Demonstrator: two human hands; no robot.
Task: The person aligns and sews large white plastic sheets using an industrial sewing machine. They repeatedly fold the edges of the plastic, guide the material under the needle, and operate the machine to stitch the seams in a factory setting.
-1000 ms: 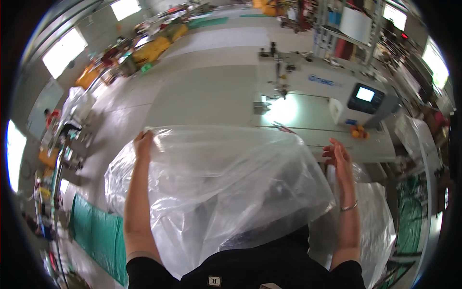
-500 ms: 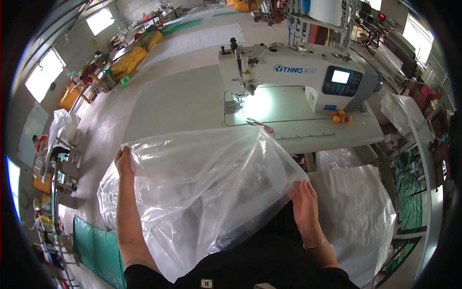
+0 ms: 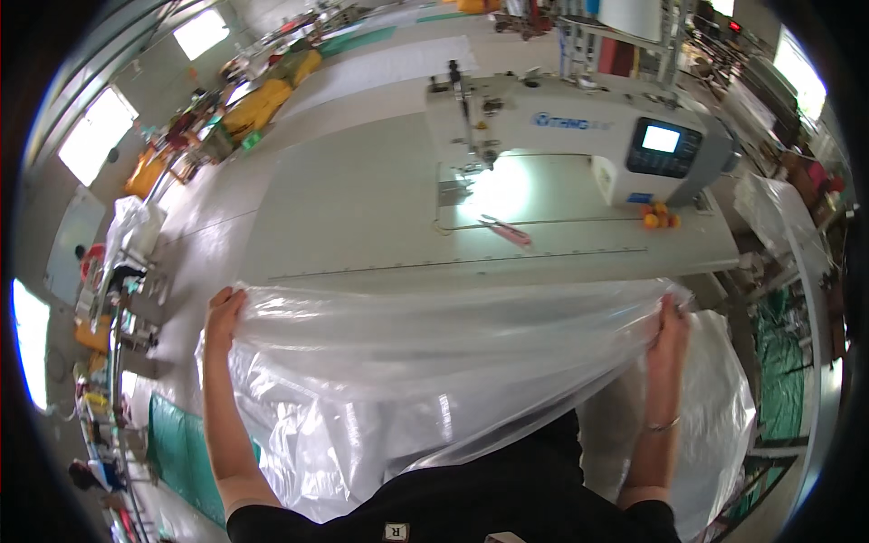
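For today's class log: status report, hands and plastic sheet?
Left hand and right hand both grip the clear plastic sheet, spread wide. Sewing table ahead; scissors on it, apart from the sheet.

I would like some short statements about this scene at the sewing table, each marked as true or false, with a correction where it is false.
1. Both hands grip the clear plastic sheet. True: the left hand holds its left end and the right hand its right end.
2. The sheet lies flat under the needle of the sewing machine. False: it is held at the near edge of the table, apart from the machine.
3. Small scissors with pink handles lie on the table in front of the machine. True.
4. The right wrist is bare. False: it wears a thin bracelet.
5. Small orange balls sit beside the machine's base. True.
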